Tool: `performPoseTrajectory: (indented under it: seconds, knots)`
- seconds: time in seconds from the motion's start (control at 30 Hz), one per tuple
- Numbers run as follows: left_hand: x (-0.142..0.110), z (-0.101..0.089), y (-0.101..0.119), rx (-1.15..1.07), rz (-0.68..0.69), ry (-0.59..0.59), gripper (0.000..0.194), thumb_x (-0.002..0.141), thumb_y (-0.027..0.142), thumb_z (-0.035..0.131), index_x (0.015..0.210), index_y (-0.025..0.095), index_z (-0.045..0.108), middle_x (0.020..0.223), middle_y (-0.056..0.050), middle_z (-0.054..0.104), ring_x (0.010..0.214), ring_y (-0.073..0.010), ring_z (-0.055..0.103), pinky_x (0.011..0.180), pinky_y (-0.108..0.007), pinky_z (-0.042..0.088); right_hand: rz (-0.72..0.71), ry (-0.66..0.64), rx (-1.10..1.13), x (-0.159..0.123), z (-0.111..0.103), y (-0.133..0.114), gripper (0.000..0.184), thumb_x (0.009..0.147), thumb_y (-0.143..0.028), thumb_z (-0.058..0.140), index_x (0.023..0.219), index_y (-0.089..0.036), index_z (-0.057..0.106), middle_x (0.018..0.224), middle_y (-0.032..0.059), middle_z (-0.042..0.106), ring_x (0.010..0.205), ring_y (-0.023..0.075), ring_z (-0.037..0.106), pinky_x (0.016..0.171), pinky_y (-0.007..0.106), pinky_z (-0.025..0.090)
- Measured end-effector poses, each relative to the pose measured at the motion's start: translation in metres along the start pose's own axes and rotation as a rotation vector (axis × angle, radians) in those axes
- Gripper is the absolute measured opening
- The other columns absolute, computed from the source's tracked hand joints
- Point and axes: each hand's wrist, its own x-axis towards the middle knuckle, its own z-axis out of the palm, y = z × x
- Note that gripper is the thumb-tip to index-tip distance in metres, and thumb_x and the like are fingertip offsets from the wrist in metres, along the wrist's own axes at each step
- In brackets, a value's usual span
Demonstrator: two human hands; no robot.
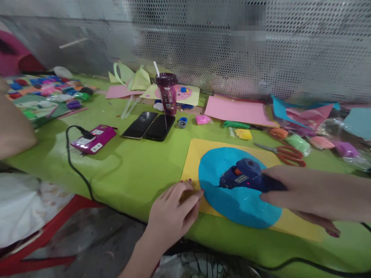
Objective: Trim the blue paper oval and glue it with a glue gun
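Observation:
A yellow sheet (199, 152) lies on the green table (136, 170) with a blue paper oval (234, 200) on top of it. My right hand (304, 193) is wrapped round a dark blue glue gun (246, 175) whose nozzle points left over the oval. My left hand (174, 214) rests at the sheet's near left corner, fingers curled and pressing the paper's edge.
Two black phones (149, 125), a purple cup with a straw (167, 92), a magenta power bank with a black cable (92, 139), orange-handled scissors (285, 152), pink paper (237, 110), clay packets (298, 143) and scraps lie farther back. Another person's arm (14, 127) is at left.

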Motion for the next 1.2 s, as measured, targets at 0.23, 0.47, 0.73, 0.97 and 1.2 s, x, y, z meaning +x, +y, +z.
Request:
performPoseTrajectory:
  seconds: [0.23,0.47,0.73,0.97,1.2]
  knots:
    - [0.003,-0.003,-0.001,0.007,0.013,-0.031,0.024,0.082,0.019,0.05,0.102,0.026,0.06,0.095,-0.005,0.057,0.09,-0.0175,0.059,0.071,-0.028,0.05,0.086,0.048,-0.233,-0.022,-0.009,-0.016,0.025,0.08,-0.039,0.037,0.064,-0.02,0.037,0.03,-0.0057,0.041,0.031,0.0064,0.036,0.038,0.018,0.029]
    - [0.009,-0.007,0.013,0.002,0.125,0.087,0.01,0.08,0.014,0.053,0.085,0.019,0.061,0.08,-0.003,0.058,0.078,-0.0155,0.058,0.069,-0.028,0.047,-0.018,0.125,-0.138,-0.021,-0.004,0.0,0.022,0.079,-0.038,0.035,0.069,-0.02,0.042,0.034,-0.0055,0.045,0.031,0.0083,0.042,0.04,0.019,0.034]
    - [0.023,-0.009,0.033,-0.01,0.329,-0.005,0.01,0.082,0.014,0.053,0.076,0.015,0.061,0.068,-0.001,0.058,0.064,-0.0128,0.05,0.058,-0.028,0.036,-0.144,0.004,0.094,-0.002,-0.023,0.009,0.022,0.071,-0.036,0.047,0.056,-0.021,0.042,0.03,-0.0062,0.035,0.025,0.0062,0.024,0.03,0.02,0.025]
    - [0.038,-0.011,0.034,0.039,0.529,-0.042,0.013,0.083,0.012,0.05,0.078,0.012,0.062,0.064,-0.002,0.057,0.063,-0.0135,0.05,0.056,-0.028,0.035,-0.092,0.014,0.085,-0.005,-0.025,0.003,0.022,0.068,-0.034,0.049,0.052,-0.021,0.042,0.03,-0.0051,0.034,0.025,0.0061,0.025,0.029,0.019,0.022]
    - [0.038,-0.005,0.035,0.039,0.565,0.069,0.006,0.076,0.006,0.058,0.076,0.011,0.061,0.065,-0.003,0.058,0.062,-0.0145,0.052,0.054,-0.029,0.037,-0.168,0.158,-0.237,-0.012,-0.02,0.002,0.016,0.07,-0.03,0.04,0.056,-0.021,0.038,0.032,-0.0036,0.042,0.028,0.0082,0.036,0.031,0.02,0.025]
